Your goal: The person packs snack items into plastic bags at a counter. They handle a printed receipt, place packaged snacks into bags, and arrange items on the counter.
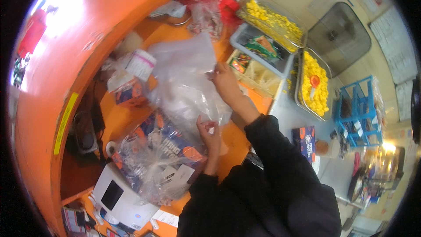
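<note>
A large clear plastic bag (184,72) is spread over the orange counter (238,141). My right hand (228,84) pinches the bag's edge between thumb and fingers. Closer to me, my left hand (209,135) has its fingers curled on the bag's near edge; a bit of whitish film shows between them. Below the bag and partly covered by it is a tied clear bag (158,158) around dark blue and orange printed boxes, with a white paper slip (182,174) on it. A smaller wrapped box (130,89) bearing a printed label stands on the far side.
A white printer-like device (121,197) sits at lower left, by an orange wall (98,39). Right of the bag are a grey bin (233,38) of packets, glass dishes (297,95) of yellow food, one with an orange scoop (314,82), and a blue rack (357,112).
</note>
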The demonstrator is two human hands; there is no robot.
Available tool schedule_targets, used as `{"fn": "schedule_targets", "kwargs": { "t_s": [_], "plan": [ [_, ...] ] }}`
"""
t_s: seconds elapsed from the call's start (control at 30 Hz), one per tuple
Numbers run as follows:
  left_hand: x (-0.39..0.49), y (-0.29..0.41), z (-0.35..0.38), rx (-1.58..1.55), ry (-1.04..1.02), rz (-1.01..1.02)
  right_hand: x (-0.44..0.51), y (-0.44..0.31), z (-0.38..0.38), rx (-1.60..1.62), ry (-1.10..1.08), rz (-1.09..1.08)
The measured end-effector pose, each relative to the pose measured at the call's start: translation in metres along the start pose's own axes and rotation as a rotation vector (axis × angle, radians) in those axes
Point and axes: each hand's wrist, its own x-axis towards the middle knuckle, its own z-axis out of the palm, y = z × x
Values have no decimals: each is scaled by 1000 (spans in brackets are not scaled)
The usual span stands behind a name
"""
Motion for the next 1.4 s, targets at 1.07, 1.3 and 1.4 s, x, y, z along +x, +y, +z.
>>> {"fn": "schedule_targets", "kwargs": {
  "t_s": [1.07, 1.3, 1.4],
  "plan": [
    [-379, 47, 5, 147, -566, -262, -540, 14, -245, 1110, 371, 1094],
    [-408, 11, 59, 518, -889, -371, -659, 20, -265, 77, 91, 906],
    [-423, -4, 81, 8, -802, -763, -696, 6, -232, 72, -36, 976]
  ]
}}
